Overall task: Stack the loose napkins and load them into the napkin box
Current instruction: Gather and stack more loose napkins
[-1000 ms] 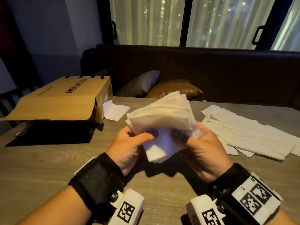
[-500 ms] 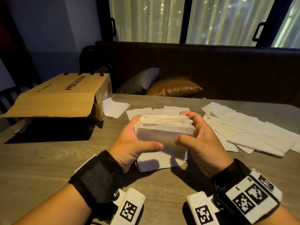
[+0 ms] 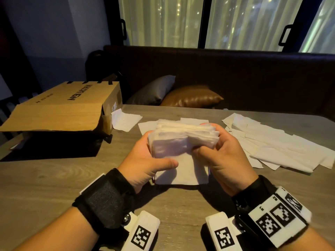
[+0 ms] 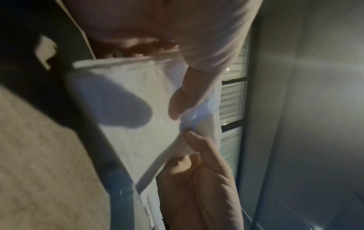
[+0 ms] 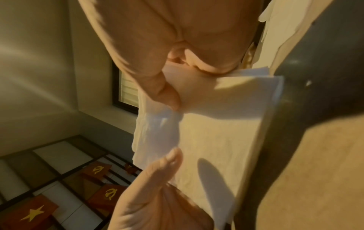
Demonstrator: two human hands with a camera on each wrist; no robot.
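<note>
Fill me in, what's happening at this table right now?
A person is squaring up a stack of napkins, gripping it with the left hand and the right hand above the table. More loose napkins lie spread to the right, and a few lie beyond the stack. The cardboard box sits at left; none of the held stack is in it yet.

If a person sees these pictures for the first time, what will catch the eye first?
First, the stack of napkins at the center, gripped by the left hand and right hand above the wooden table. Next, the loose napkins spread at the right, and the open cardboard box at the far left.
</note>
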